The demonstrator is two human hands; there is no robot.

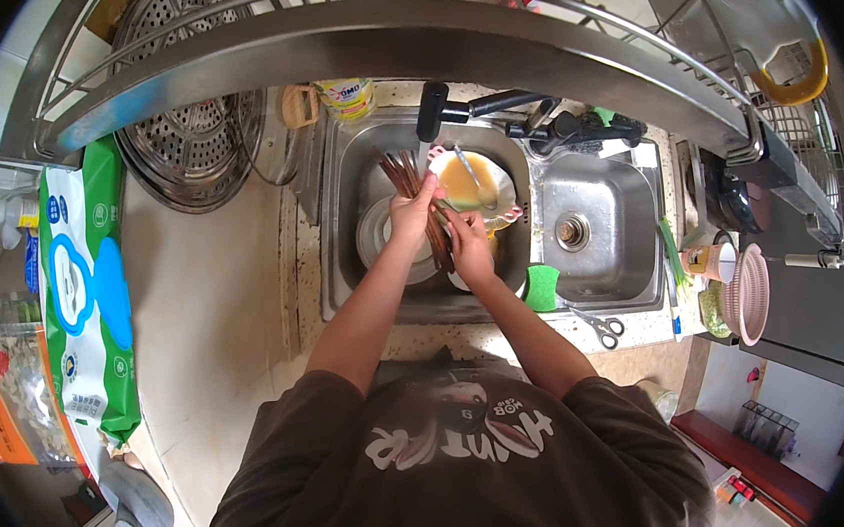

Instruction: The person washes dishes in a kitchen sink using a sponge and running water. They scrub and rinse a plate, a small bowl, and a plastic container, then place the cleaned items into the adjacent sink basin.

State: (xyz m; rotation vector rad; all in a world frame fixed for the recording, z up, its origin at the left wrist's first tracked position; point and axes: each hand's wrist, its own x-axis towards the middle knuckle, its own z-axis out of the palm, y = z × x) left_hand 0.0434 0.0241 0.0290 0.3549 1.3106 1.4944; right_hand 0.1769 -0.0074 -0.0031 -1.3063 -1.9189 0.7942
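My left hand (410,215) grips the middle of a bundle of dark brown chopsticks (399,173) above the left basin of a steel double sink (332,271). Lower on the same bundle, my right hand (471,244) has its fingers closed around the sticks. Just beyond my hands sits a white bowl with pink scalloped handles (509,180). Yellowish liquid fills part of it, and a metal spoon (468,165) leans inside. Pale stacked dishes (373,234) lie beneath my left hand, partly hidden by my forearm. A black faucet (433,112) reaches over the basin.
A green sponge (542,288) rests on the sink's front rim, near scissors (602,329). A metal rack (402,32) crosses overhead. Steamer trays (190,148) and a green wipes pack (86,293) lie left. A pink basket (748,295) and paper cup (708,262) stand right.
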